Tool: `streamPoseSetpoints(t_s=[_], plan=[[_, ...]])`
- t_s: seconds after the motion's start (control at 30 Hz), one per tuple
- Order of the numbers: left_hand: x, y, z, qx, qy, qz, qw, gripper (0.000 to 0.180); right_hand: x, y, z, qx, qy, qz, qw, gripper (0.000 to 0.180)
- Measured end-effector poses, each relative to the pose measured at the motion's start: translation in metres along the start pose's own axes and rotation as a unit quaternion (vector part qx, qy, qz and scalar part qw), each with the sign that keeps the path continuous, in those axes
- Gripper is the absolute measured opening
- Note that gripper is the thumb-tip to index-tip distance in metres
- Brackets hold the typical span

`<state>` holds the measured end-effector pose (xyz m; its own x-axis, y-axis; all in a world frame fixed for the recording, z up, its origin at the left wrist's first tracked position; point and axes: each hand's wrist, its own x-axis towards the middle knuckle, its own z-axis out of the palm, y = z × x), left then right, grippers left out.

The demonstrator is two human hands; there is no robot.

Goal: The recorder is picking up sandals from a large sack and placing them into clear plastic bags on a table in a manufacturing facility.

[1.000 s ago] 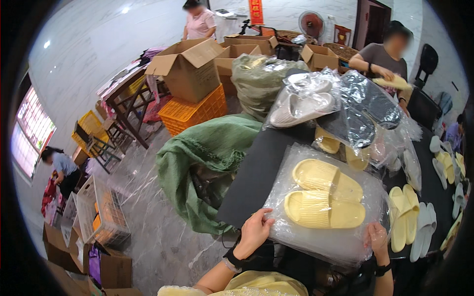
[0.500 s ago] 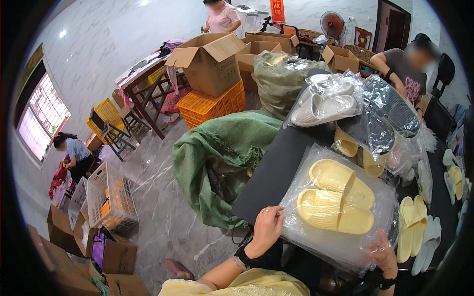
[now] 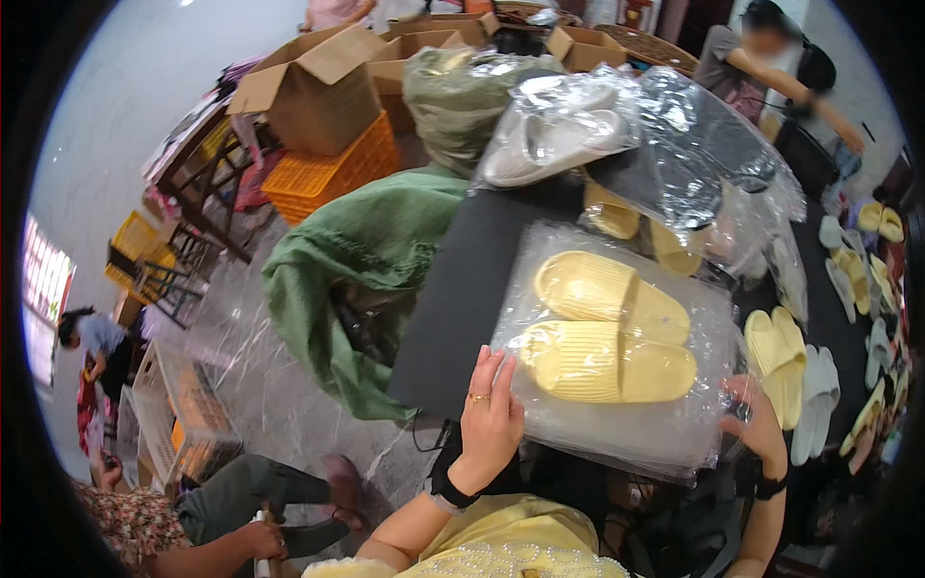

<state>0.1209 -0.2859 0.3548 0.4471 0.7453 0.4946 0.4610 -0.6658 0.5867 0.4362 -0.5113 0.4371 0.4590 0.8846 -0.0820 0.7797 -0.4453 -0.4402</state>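
Black table [image 3: 462,299]: left hand [image 3: 491,419] flat, fingers together, on bag [image 3: 617,424]; right hand [image 3: 756,424] at 3 o'clock pinches edge. Slippers [image 3: 607,332] could slide out.

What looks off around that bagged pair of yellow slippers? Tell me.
Nothing damaged. The yellow slippers lie neatly in their clear bag, left hand and right hand at its edges. Loose slippers lie scattered alongside.

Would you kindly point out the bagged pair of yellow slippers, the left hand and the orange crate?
bagged pair of yellow slippers [image 3: 607,361], head view, on the nearer slipper's ribbed strap.
left hand [image 3: 491,424], head view, on the back of the hand.
orange crate [image 3: 332,173], head view, on its front wall.
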Motion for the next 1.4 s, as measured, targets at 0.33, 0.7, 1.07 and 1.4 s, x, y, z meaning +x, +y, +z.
streamPoseSetpoints(t_s=[0.33,0.7,1.07,1.4], plan=[[-0.001,0.009,0.04,0.067,-0.18,-0.001,0.981,0.084,0.031,-0.017,0.023,0.239,-0.143,-0.016,0.96,0.08],[0.003,0.014,0.039,0.09,-0.207,-0.007,0.974,0.086,0.083,0.033,0.024,-0.109,0.085,-0.127,0.982,0.061],[0.001,0.012,0.038,0.11,-0.199,-0.006,0.974,0.086,0.102,-0.021,0.046,0.072,0.053,-0.233,0.968,0.046],[0.002,0.009,0.042,0.092,-0.185,-0.004,0.978,0.089,0.129,-0.061,0.074,-0.174,-0.163,-0.268,0.934,0.078]])
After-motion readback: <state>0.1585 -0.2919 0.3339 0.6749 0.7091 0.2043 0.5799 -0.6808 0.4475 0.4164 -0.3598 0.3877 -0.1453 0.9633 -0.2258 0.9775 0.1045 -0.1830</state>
